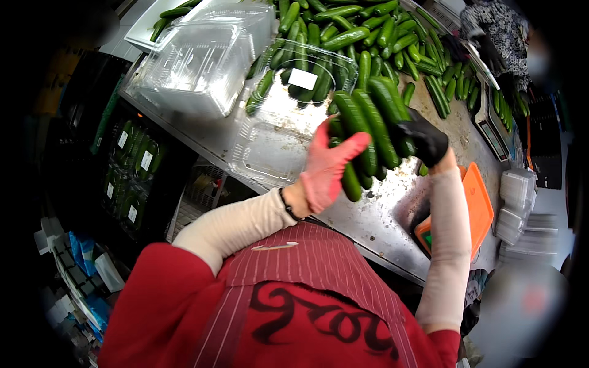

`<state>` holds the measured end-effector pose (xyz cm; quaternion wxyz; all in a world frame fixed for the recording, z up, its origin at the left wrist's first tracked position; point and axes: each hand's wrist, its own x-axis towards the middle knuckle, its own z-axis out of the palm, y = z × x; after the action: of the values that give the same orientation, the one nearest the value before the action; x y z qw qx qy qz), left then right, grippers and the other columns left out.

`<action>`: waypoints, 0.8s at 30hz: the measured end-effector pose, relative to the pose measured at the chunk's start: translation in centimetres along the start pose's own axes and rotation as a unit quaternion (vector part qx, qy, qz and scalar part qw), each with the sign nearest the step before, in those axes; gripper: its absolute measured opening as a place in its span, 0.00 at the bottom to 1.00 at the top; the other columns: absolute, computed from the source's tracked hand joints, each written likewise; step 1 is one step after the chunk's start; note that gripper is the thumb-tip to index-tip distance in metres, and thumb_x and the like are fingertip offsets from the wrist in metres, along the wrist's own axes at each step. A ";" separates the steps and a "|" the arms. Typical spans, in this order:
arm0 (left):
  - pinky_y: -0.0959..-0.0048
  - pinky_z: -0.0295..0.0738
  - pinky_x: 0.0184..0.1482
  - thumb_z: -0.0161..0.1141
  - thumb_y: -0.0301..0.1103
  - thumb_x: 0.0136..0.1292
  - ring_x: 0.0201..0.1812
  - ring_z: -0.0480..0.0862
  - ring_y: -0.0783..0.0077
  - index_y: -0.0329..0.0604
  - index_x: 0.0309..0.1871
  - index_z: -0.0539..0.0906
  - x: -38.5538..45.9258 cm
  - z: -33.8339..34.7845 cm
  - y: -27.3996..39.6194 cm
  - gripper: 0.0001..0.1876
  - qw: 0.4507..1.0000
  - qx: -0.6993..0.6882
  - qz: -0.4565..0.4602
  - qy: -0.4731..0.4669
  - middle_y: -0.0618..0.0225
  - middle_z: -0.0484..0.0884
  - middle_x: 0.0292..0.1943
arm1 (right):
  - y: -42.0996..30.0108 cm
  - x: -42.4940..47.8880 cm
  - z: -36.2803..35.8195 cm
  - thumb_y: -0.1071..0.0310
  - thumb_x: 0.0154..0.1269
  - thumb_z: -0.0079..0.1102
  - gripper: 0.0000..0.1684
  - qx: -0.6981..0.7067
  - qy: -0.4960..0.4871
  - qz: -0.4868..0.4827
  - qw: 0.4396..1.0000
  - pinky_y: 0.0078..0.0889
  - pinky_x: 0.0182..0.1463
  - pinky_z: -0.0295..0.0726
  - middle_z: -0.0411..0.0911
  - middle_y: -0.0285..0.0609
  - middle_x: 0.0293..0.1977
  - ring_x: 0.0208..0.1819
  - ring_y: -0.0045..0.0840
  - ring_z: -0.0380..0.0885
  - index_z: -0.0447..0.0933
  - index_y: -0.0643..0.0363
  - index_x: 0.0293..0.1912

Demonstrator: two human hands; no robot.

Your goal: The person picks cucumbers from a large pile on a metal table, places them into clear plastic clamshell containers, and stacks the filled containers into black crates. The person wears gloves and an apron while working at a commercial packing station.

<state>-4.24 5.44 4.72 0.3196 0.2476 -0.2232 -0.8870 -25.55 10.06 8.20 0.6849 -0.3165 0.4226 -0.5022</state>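
Note:
A bundle of several green cucumbers (361,122) is gripped between both my hands above the steel table. My left hand (329,165), in a pink glove, holds the bundle from its left side, thumb across the front. From the right, my right hand (421,138) in a black glove clasps the other side. Just beyond the bundle stands a clear plastic clamshell container (343,69) with a white label, and cucumbers show through it. Its clear lower half (271,149) spreads toward me, left of my pink glove. Which cucumbers lie inside the container is hard to tell.
Loose cucumbers (386,27) heap across the back of the steel table (382,230). Nested clear containers (198,69) stand at left, above a black crate (133,175) of labelled packs. A scale (492,133), an orange plastic bin (478,207) and another person (494,37) are at right.

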 end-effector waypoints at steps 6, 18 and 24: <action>0.70 0.79 0.48 0.63 0.30 0.67 0.45 0.82 0.72 0.41 0.57 0.73 -2.1 -7.3 3.0 0.18 0.990 -0.068 0.083 0.089 0.67 0.80 0.47 | 3.3 10.7 1.6 0.74 0.72 0.51 0.15 -0.280 -0.231 -0.168 0.916 0.47 0.71 0.64 0.79 0.48 0.56 0.62 0.39 0.74 0.79 0.59 0.54; 0.66 0.80 0.53 0.59 0.30 0.69 0.50 0.83 0.67 0.40 0.59 0.74 -2.9 -10.6 6.2 0.17 0.993 -0.107 0.016 0.046 0.64 0.81 0.50 | 8.6 14.8 0.4 0.76 0.61 0.60 0.30 -0.442 -0.297 -0.381 0.756 0.42 0.69 0.67 0.69 0.51 0.65 0.67 0.40 0.69 0.70 0.56 0.64; 0.65 0.77 0.57 0.61 0.30 0.66 0.53 0.82 0.65 0.37 0.62 0.72 0.5 -10.8 12.6 0.22 0.986 0.082 -0.135 -0.061 0.60 0.81 0.53 | 9.0 8.7 8.6 0.61 0.66 0.64 0.35 0.142 0.032 0.023 0.989 0.35 0.55 0.82 0.76 0.41 0.53 0.53 0.29 0.79 0.62 0.57 0.68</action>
<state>7.46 -6.20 3.13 0.1615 0.2458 -0.2789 -0.9142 -12.91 4.44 2.01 0.7206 -0.1898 0.3757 -0.5510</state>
